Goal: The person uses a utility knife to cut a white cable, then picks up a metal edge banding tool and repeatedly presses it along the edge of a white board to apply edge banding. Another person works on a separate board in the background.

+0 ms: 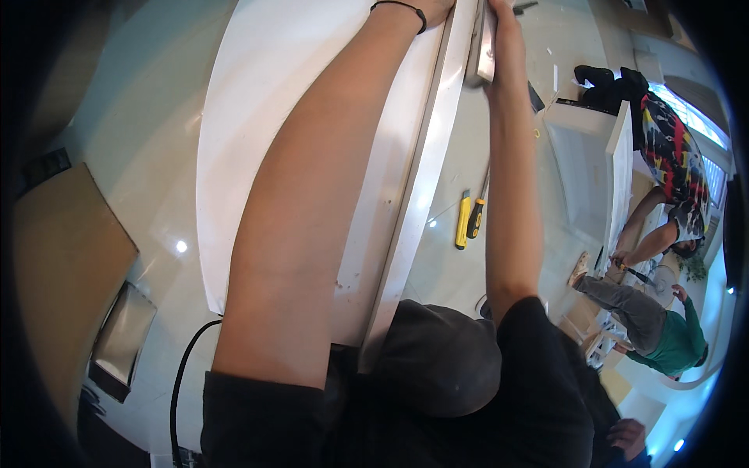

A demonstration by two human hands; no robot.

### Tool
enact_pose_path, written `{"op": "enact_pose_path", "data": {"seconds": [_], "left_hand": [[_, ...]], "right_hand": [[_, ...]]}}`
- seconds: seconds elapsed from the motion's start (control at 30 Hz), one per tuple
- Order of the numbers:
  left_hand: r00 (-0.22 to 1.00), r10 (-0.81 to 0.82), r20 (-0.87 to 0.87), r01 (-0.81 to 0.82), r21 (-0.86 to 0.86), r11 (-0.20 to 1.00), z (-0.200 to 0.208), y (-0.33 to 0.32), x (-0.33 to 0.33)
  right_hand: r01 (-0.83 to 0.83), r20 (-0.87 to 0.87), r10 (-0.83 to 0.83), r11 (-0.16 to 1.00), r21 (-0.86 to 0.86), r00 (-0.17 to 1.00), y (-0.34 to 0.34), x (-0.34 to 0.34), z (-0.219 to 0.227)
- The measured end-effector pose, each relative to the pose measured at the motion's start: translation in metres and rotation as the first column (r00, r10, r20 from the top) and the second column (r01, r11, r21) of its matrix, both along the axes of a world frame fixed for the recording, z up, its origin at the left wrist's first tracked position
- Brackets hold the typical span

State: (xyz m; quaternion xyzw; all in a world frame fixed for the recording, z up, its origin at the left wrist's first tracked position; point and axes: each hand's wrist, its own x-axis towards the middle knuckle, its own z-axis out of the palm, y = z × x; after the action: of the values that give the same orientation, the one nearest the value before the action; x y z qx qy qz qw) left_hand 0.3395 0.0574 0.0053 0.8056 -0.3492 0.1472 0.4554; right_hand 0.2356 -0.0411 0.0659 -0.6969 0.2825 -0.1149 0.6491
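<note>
A long white panel [300,35] with a raised edge [413,191] stretches away from me. My left hand [441,8] reaches to the far part of this edge, but the top of the picture cuts off its fingers. My right hand [505,17] is just right of the edge, against a shiny silver metal bar [483,51] whose near end sticks out beside the wrist. It appears gripped, although the fingertips are out of view. A yellow utility knife [463,220] and a black-and-yellow screwdriver [476,219] lie on the floor between the panel and my right forearm.
A brown board [70,257] and a metallic box-like piece [123,335] are at the left. A black cable [184,366] curves past the panel's near end. At right, one person [675,148] bends over a white cabinet [618,156]; another person in green [679,343] is nearby.
</note>
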Motion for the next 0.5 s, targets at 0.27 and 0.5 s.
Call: {"op": "enact_pose_path", "data": {"seconds": [0.27,0.5], "left_hand": [[1.0,-0.017,-0.024,0.019,0.071,0.997,0.003,0.0,0.003],[1.0,-0.004,0.031,0.002,0.079,0.997,0.005,0.003,-0.002]], "right_hand": [[-0.087,0.051,0.092,0.992,-0.088,0.994,-0.012,0.01,-0.009],[0.194,0.041,-0.189,0.958,-0.211,0.981,0.044,-0.078,-0.006]]}}
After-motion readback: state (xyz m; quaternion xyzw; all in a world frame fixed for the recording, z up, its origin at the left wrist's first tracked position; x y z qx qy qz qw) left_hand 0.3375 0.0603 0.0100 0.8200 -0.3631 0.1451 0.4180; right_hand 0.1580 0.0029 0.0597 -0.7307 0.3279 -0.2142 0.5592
